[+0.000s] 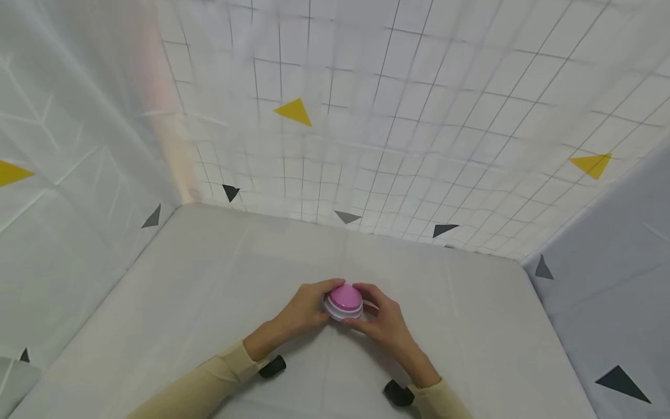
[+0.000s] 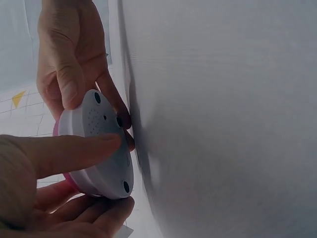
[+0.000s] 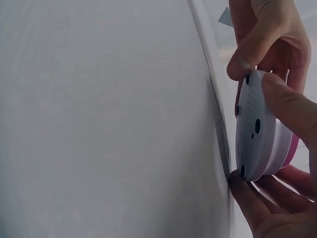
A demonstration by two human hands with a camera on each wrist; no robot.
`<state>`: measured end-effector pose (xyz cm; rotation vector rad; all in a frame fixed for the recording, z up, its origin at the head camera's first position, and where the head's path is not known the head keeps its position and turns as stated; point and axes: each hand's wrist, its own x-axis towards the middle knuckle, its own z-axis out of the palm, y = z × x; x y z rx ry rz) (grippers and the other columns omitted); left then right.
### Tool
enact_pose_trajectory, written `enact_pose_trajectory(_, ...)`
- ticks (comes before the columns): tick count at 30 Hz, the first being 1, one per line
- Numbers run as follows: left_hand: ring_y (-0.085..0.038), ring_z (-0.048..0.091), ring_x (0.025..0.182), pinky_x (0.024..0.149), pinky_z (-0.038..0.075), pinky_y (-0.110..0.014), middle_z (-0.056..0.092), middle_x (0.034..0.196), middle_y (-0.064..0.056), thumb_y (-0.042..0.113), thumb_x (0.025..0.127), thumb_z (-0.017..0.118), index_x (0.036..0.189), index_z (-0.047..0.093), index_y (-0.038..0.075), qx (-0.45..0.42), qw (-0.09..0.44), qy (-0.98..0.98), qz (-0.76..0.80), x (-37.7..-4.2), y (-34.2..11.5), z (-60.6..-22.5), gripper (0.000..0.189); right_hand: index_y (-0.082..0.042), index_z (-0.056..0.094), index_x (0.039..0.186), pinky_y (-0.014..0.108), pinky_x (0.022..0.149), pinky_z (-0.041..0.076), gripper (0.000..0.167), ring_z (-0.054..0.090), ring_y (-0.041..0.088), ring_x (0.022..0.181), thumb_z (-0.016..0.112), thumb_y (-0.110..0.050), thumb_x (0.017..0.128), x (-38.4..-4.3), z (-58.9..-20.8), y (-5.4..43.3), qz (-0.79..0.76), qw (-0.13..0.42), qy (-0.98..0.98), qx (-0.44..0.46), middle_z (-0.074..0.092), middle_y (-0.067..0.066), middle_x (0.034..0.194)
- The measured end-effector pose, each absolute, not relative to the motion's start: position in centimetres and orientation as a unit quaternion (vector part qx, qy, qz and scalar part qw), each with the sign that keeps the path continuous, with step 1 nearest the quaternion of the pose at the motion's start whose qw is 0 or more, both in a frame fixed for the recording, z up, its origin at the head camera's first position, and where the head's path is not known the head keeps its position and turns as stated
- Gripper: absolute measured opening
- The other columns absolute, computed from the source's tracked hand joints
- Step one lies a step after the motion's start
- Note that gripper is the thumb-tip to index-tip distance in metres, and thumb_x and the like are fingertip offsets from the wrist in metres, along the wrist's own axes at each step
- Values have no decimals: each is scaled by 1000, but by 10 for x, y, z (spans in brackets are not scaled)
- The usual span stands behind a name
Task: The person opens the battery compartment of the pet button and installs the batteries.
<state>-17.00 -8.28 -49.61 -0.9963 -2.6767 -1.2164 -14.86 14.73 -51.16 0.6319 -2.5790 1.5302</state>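
Observation:
A round push button [image 1: 346,297] with a pink domed top and a white base is held between both hands. My left hand [image 1: 305,307] grips its left side, and in the left wrist view that thumb lies across the white underside [image 2: 111,163]. From the right, my right hand [image 1: 388,325] holds the rim between thumb and fingers. Small speaker holes and dark round feet show on the underside in the left wrist view. In the right wrist view the button [image 3: 260,134] is seen edge-on, tilted, with fingers of both hands around it.
A white cloth-covered surface [image 1: 251,250] lies beneath the hands. Pale curtain-like walls stand around it; the back wall [image 1: 366,145] carries a grid and yellow, grey and black triangles. A dark wrist device [image 1: 399,393] sits at the right cuff, another [image 1: 273,367] at the left.

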Motion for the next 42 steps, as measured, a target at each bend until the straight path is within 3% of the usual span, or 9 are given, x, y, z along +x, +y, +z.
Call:
enact_pose_trajectory(13,-34,58,141,117,47,-48,59,151,-20,-14,78,80,150,52,-3,-322,-23,-863,-389,-172,-84,-500,78,3,59,137,42,100,60,82,68,34,124,101,-11,69,-151,-514,143,432,94,-861,253,68,16,134)
enact_pose_trajectory(25,-34,53,145,120,45,-49,55,156,-18,-16,81,77,155,47,1,-324,-64,-863,-383,-173,-84,-501,82,-2,56,143,41,104,58,86,68,28,125,101,-19,71,-146,-516,139,379,84,-895,221,66,13,139)
enact_pose_trajectory(35,-37,54,144,119,45,-51,54,155,-21,-17,80,74,155,46,-2,-344,-57,-854,-386,-177,-85,-504,82,-3,55,143,43,106,57,89,68,27,125,101,-19,70,-148,-517,138,363,76,-906,204,66,12,139)
enact_pose_trajectory(42,-34,52,146,121,43,-50,52,158,-19,-25,75,64,157,44,0,-332,-86,-856,-388,-178,-86,-506,88,-2,56,143,46,105,57,91,68,27,124,102,-21,67,-146,-521,137,351,85,-910,203,67,13,137)
